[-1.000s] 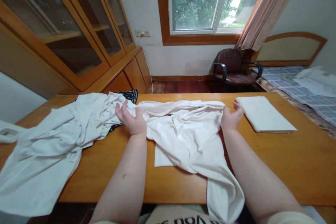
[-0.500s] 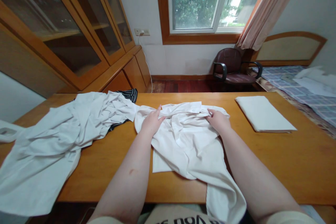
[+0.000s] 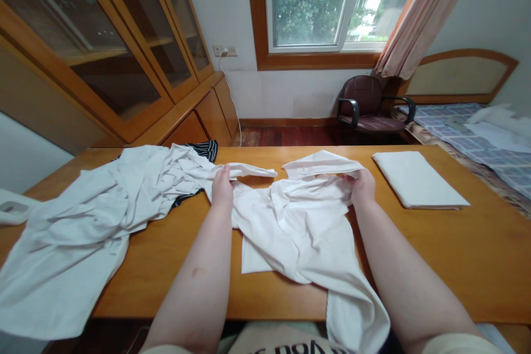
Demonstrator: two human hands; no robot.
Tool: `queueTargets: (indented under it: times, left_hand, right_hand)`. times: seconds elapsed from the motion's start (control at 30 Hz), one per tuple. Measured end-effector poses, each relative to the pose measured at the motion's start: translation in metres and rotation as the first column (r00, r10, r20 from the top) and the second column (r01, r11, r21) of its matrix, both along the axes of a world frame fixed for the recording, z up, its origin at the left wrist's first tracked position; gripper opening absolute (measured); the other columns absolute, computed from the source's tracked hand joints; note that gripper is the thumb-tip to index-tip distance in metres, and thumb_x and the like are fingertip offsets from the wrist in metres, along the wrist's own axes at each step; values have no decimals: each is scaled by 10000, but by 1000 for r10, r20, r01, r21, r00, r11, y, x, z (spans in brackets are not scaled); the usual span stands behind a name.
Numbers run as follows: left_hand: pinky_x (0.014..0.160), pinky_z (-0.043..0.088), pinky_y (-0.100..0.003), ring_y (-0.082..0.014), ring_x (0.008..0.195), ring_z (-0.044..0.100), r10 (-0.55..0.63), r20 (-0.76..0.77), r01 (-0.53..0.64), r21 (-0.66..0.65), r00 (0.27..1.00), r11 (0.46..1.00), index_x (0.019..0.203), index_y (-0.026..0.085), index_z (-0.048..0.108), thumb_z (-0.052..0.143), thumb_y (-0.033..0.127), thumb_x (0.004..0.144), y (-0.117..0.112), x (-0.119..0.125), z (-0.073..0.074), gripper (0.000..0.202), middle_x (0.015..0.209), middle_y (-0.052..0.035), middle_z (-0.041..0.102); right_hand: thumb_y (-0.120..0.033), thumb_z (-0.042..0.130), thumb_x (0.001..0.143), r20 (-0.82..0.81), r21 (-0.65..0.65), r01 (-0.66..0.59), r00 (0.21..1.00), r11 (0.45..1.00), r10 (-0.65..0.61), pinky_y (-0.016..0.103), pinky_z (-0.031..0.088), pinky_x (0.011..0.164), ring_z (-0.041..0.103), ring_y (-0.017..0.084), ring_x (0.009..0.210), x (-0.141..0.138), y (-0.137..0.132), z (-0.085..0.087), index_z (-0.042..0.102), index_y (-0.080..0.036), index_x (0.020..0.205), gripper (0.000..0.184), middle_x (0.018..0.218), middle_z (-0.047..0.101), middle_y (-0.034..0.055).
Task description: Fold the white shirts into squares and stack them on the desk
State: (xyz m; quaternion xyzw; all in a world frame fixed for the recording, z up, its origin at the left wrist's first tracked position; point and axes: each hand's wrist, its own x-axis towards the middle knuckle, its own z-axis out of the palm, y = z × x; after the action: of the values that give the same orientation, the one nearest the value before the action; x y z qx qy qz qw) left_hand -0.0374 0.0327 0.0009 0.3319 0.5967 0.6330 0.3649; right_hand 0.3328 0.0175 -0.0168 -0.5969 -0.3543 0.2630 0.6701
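A crumpled white garment (image 3: 290, 221) lies on the wooden table (image 3: 456, 254) in front of me, one end hanging over the near edge. My left hand (image 3: 222, 185) is closed on the garment's upper left part, where a white strip sticks out to the right. My right hand (image 3: 363, 187) is closed on its upper right part, just under a raised flap. The cloth between my hands is spread apart at the top, showing bare table.
A big heap of white cloth (image 3: 83, 227) with a striped dark piece (image 3: 203, 149) covers the table's left side. A folded white cloth (image 3: 417, 180) lies at the right. Beyond the table are a wooden cabinet (image 3: 124, 55), a dark chair (image 3: 365, 105), a bed (image 3: 477, 133).
My hands went from the garment's outer corners to its middle, took hold, and now pull its top apart sideways, opening a gap at the far edge.
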Motion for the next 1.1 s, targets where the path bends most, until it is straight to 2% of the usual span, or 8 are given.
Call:
queueTargets:
  times: [0.13, 0.33, 0.43, 0.57, 0.77, 0.87, 0.97, 1.1]
  left_hand:
    - [706, 538, -303, -175, 860, 621, 156, 215, -174, 66, 964, 983, 922, 199, 522, 563, 410, 757, -1, -4, 13, 272, 903, -47, 600]
    - [841, 505, -286, -160, 977, 593, 685, -192, -669, 151, 702, 728, 1069, 216, 406, 442, 253, 799, -10, -38, 28, 274, 1077, -55, 570]
    - [988, 413, -347, -201, 1098, 532, 734, -387, -730, 192, 558, 656, 1074, 196, 420, 423, 170, 768, -16, -52, 30, 308, 1143, -91, 517]
    - [1097, 238, -467, -299, 1302, 340, 665, -594, -669, 267, 452, 693, 1187, 149, 444, 408, 86, 738, -29, -42, 38, 455, 1347, -190, 346]
    - [1092, 74, -622, -365, 1408, 70, 337, -887, -438, 179, 316, 881, 1316, 228, 466, 510, 215, 789, -42, 1, 53, 529, 1515, -112, 207]
    - [1104, -12, -616, -330, 1415, 84, 90, -965, -158, 52, 246, 986, 1186, 263, 593, 483, 202, 810, -38, 14, 47, 397, 1436, -52, 400]
    - [1141, 19, -540, -282, 1406, 165, -71, -987, 29, -67, 144, 997, 1113, 267, 642, 464, 229, 838, -31, 18, 34, 330, 1377, -35, 484]
    - [1109, 157, -552, -336, 1373, 241, -177, -970, -107, -197, 166, 975, 1267, 215, 547, 530, 330, 811, -22, 11, 16, 471, 1446, -127, 388]
  right_hand:
    - [-428, 426, 762, -186, 41, 134, 975, 990, -124, 327, 551, 638, 605, 186, 826, 6, 6, 1, 588, -217, 909, 304, 873, 596, 27]
    - [-383, 383, 773, -103, -131, 398, 905, 908, -412, 288, 521, 506, 590, 177, 713, 36, 6, 1, 534, -213, 943, 284, 821, 547, 19]
    - [-314, 447, 726, 9, -213, 582, 805, 785, -594, 320, 530, 568, 597, 184, 717, 51, 2, -1, 531, -199, 1022, 329, 828, 562, 16]
    - [-231, 471, 691, 342, -104, 553, 800, 826, -493, 390, 484, 839, 577, 216, 940, 52, -5, 3, 603, -199, 1076, 408, 1014, 606, 47]
    - [-303, 500, 745, 829, -280, 198, 543, 939, 133, 526, 224, 1047, 498, 273, 1085, 15, -11, 18, 679, -207, 695, 209, 1024, 656, 49]
    - [-430, 517, 773, 799, -488, 66, 434, 870, 415, 461, 318, 992, 558, 247, 981, 3, -9, 20, 657, -203, 711, 274, 982, 655, 69]
    - [-488, 536, 772, 777, -546, 154, 461, 824, 429, 403, 409, 881, 573, 261, 988, 2, -8, 20, 641, -191, 1033, 410, 1058, 634, 110]
    - [-519, 553, 755, 781, -581, 233, 429, 780, 453, 474, 407, 860, 561, 335, 1045, 6, -5, 19, 521, -184, 1279, 623, 1135, 614, 166]
